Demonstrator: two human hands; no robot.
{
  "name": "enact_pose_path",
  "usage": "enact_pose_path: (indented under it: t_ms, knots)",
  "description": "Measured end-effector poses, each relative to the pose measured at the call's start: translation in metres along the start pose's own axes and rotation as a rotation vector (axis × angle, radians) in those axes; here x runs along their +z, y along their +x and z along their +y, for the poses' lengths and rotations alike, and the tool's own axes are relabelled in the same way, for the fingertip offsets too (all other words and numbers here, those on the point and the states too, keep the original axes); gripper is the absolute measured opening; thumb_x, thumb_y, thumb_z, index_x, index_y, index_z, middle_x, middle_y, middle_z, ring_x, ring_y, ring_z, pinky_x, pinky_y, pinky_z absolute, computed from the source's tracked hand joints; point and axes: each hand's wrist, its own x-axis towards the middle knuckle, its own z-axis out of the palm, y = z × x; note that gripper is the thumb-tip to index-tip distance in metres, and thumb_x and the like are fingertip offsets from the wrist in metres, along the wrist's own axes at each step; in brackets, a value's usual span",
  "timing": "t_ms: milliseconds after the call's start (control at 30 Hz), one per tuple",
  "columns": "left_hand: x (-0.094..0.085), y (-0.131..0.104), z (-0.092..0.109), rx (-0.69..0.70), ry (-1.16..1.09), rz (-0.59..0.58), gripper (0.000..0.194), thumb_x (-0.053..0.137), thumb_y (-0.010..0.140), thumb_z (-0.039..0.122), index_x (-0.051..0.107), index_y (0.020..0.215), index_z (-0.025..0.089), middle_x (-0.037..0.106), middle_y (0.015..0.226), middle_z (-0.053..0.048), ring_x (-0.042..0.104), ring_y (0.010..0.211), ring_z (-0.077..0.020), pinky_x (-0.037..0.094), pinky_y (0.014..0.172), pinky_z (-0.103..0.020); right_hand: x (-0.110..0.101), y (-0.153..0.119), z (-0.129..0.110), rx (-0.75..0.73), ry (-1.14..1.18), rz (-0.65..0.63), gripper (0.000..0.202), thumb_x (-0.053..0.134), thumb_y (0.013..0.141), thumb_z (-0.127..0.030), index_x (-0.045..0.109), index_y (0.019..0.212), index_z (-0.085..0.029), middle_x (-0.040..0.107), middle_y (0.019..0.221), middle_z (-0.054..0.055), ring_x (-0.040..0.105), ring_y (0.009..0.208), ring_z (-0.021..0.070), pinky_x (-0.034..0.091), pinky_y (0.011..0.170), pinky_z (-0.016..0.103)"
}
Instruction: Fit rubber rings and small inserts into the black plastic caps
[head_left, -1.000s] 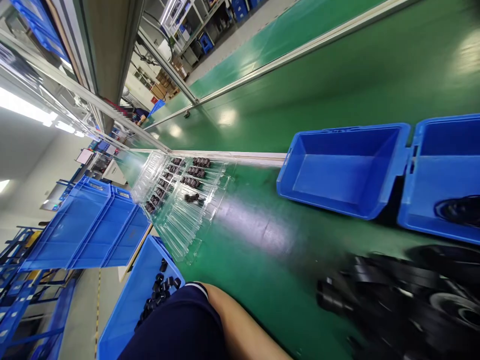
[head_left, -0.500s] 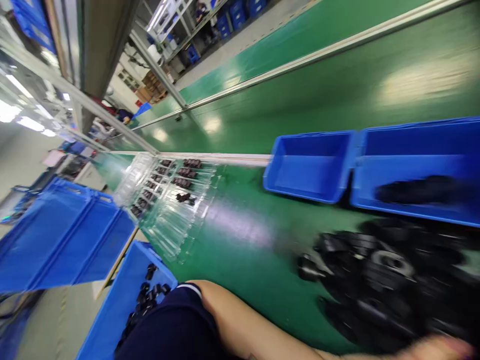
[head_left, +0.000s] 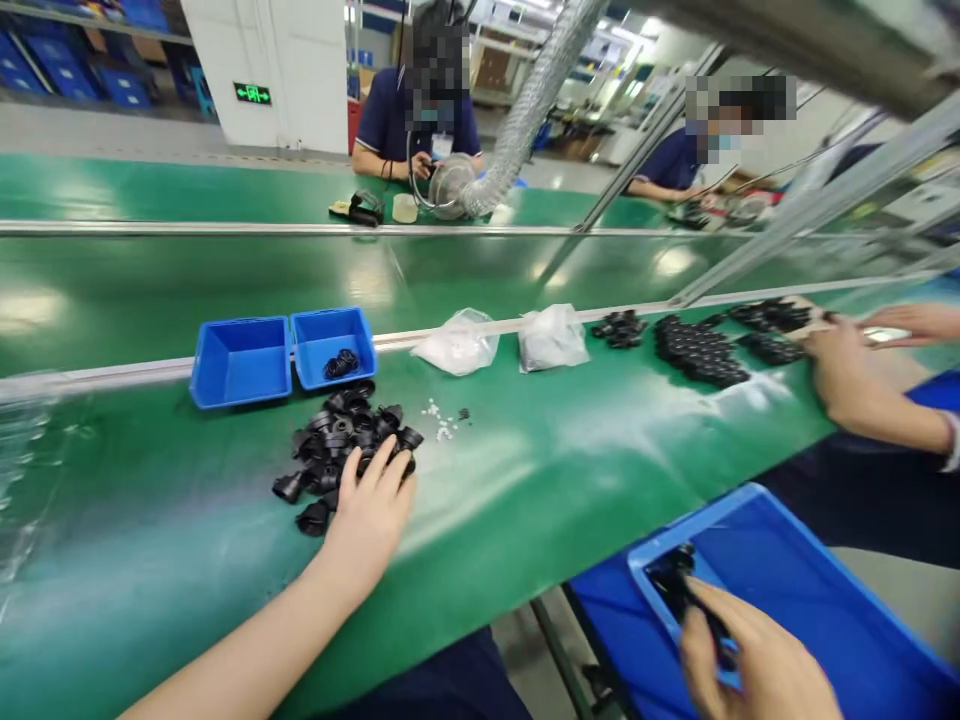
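Note:
My left hand [head_left: 371, 510] rests with fingers spread on the right side of a pile of black plastic parts [head_left: 322, 450], short and cup- or ring-shaped. At the lower right, my right hand [head_left: 765, 650] is closed around a dark glossy plastic part [head_left: 709, 615], over a blue crate [head_left: 810, 600] below the bench edge. My fingers hide some of that part, so its exact kind cannot be made out. Behind the pile stand two small blue bins; the right bin [head_left: 360, 350] contains black rings [head_left: 341, 364], while the left bin [head_left: 244, 360] shows a bare bottom.
Small white bits [head_left: 442, 420] lie right of the pile. Two bags [head_left: 461, 345] of white material sit along the rail. A neighbour's hands [head_left: 855, 375] work by rows of black parts [head_left: 697, 350]. Clear trays [head_left: 26, 460] lie at left. Two people sit across the green bench.
The view has swung from the bench's left end towards the right. My left hand now lies on the black pile, and my right hand has come into view holding a dark part.

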Motion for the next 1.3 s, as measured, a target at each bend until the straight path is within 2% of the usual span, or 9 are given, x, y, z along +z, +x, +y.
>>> enact_pose_path:
  t_ms: [100,233,367,500,667,767,867,1067,1300]
  knots:
    - [-0.01,0.001,-0.004,0.018,0.031,0.007,0.03,0.044,0.091,0.007,0.066,0.108,0.017,0.062,0.127,-0.014,0.043,0.134,-0.0304,0.02,0.113,-0.059,0.029,0.019,-0.049,-0.033,0.163,-0.015,0.02,0.055,0.091,-0.024,0.06,0.11,-0.021,0.065,0.107,0.011,0.063,0.099,0.0265,0.049,0.091,0.045]
    - [-0.01,0.003,-0.003,0.047,0.054,0.028,0.021,0.049,0.09,0.014,0.066,0.102,0.016,0.066,0.116,-0.014,0.048,0.129,-0.0311,0.024,0.112,-0.058,0.092,0.059,-0.104,0.008,0.547,-0.357,0.02,0.049,0.093,-0.029,0.061,0.106,-0.021,0.063,0.112,0.012,0.065,0.085,0.0203,0.057,0.069,0.033]
    - [-0.002,0.003,-0.001,0.107,0.054,0.091,0.023,0.046,0.092,0.009,0.065,0.105,0.015,0.068,0.107,-0.012,0.053,0.124,-0.0287,0.026,0.112,-0.056,0.148,0.097,-0.116,0.015,0.584,-0.432,0.014,0.054,0.089,-0.027,0.063,0.095,-0.018,0.066,0.087,0.005,0.062,0.064,0.0152,0.054,0.065,0.03]
    - [-0.002,0.005,-0.003,0.081,-0.105,0.11,0.023,0.046,0.092,0.008,0.062,0.109,0.015,0.07,0.103,-0.01,0.056,0.121,-0.0274,0.027,0.112,-0.055,0.177,0.112,-0.114,0.004,0.579,-0.393,0.01,0.057,0.086,-0.022,0.064,0.091,-0.018,0.064,0.083,0.004,0.061,0.066,0.0152,0.051,0.069,0.029]
    - [-0.022,0.01,0.004,-0.244,-0.683,0.144,0.03,0.057,0.089,0.023,0.056,0.119,0.019,0.065,0.117,-0.011,0.061,0.113,-0.0252,0.043,0.104,-0.047,0.189,0.113,-0.114,0.03,0.56,-0.356,0.014,0.056,0.087,-0.025,0.064,0.078,-0.018,0.063,0.076,0.004,0.059,0.066,0.017,0.047,0.066,0.029]
    - [-0.039,0.013,0.016,-0.51,-1.197,0.05,0.035,0.063,0.085,0.032,0.056,0.117,0.018,0.065,0.114,-0.011,0.064,0.107,-0.0242,0.053,0.091,-0.039,0.19,0.113,-0.112,0.049,0.566,-0.356,0.016,0.058,0.087,-0.028,0.065,0.076,-0.018,0.064,0.074,0.004,0.059,0.062,0.0166,0.046,0.062,0.028]
    - [-0.052,0.015,0.026,-0.677,-1.523,-0.064,0.038,0.07,0.081,0.034,0.059,0.113,0.016,0.068,0.109,-0.01,0.065,0.105,-0.0243,0.053,0.091,-0.036,0.189,0.113,-0.11,0.052,0.569,-0.367,0.016,0.058,0.086,-0.03,0.065,0.076,-0.018,0.064,0.075,0.004,0.059,0.062,0.0162,0.045,0.061,0.027]
    - [-0.05,0.011,0.028,-0.884,-1.837,-0.159,0.039,0.071,0.082,0.029,0.06,0.116,0.012,0.07,0.11,-0.014,0.065,0.109,-0.027,0.051,0.095,-0.037,0.186,0.113,-0.112,0.053,0.551,-0.381,0.017,0.058,0.087,-0.029,0.065,0.076,-0.019,0.064,0.075,0.003,0.058,0.062,0.0157,0.045,0.061,0.027]
    - [-0.039,0.009,0.023,-0.911,-1.889,-0.126,0.036,0.064,0.087,0.033,0.062,0.115,0.011,0.072,0.102,-0.014,0.065,0.109,-0.0282,0.047,0.099,-0.042,0.185,0.113,-0.112,0.037,0.523,-0.402,0.015,0.058,0.088,-0.028,0.065,0.077,-0.019,0.064,0.077,0.004,0.059,0.067,0.0164,0.044,0.063,0.027]
